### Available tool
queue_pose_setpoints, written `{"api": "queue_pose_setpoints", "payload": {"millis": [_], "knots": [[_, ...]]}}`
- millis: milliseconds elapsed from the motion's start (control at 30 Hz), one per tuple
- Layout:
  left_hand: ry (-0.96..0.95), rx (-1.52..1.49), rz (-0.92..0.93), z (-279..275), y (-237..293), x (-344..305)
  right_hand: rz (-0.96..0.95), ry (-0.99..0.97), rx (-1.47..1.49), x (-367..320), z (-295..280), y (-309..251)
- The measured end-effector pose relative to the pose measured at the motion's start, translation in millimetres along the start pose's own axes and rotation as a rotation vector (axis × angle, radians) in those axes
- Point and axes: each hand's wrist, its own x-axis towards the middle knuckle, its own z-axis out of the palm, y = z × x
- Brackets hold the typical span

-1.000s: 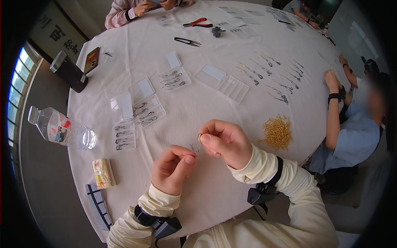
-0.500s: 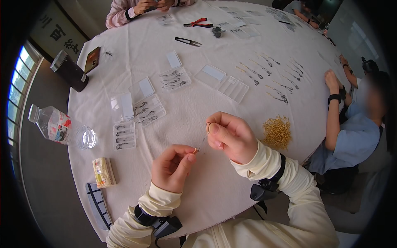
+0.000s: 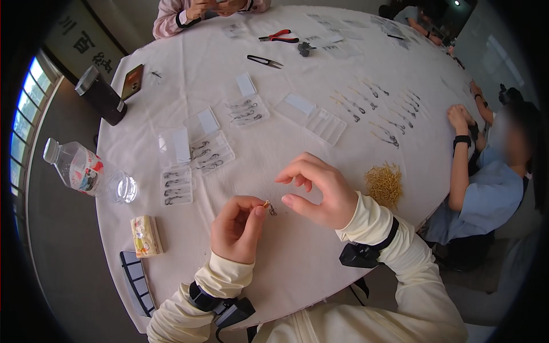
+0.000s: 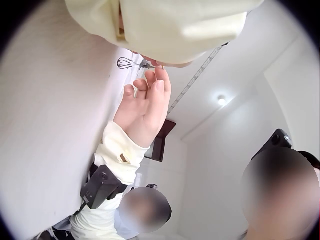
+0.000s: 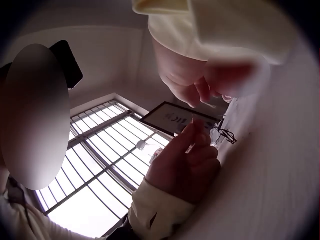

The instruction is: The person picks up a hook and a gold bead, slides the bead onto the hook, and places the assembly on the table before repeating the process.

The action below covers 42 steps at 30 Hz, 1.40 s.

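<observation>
Between thumb and forefinger, my left hand (image 3: 234,228) pinches a small bundle of dark looped wire (image 3: 273,212) above the white tablecloth. In the left wrist view the wire loops (image 4: 127,63) fan out like a tiny whisk, and in the right wrist view the dark loops (image 5: 226,134) stick out past the left fingers. My right hand (image 3: 323,194) is just to the right of the bundle, its fingers loosely spread and apart from the thumb, holding nothing visible. To its right lies a pile of small gold pieces (image 3: 384,185).
Clear compartment boxes (image 3: 177,186) with dark looped pieces lie ahead, beside an unfilled open box (image 3: 326,127). Rows of similar pieces (image 3: 394,108), snips (image 3: 265,61) and red-handled pliers (image 3: 279,36) are farther off. A water bottle (image 3: 86,171), tumbler (image 3: 102,97) and tissue pack (image 3: 146,236) stand left.
My right hand has let go of a thin brown strand or loop that it pinched, and its fingers have spread. My left hand keeps its pinch on the bundle. The head view has shifted slightly.
</observation>
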Motion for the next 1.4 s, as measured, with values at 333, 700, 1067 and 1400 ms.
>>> {"api": "queue_pose_setpoints", "payload": {"millis": [333,700,1067,1400], "knots": [[0.033,0.067,0.052,-0.2,-1.3,-0.5,-0.091,-0.091,0.018,-4.7,13.9,1.8],[0.066,0.061,0.06,1.7,2.3,-0.1,-0.191,0.006,-0.081,-3.9,22.1,0.9],[0.088,0.059,0.022,0.7,3.1,1.0,-0.148,-0.031,-0.01,-4.5,17.1,7.9],[0.049,0.191,0.032,-2.9,0.8,1.8,-0.199,-0.045,-0.209,-5.0,5.3,15.9]]}}
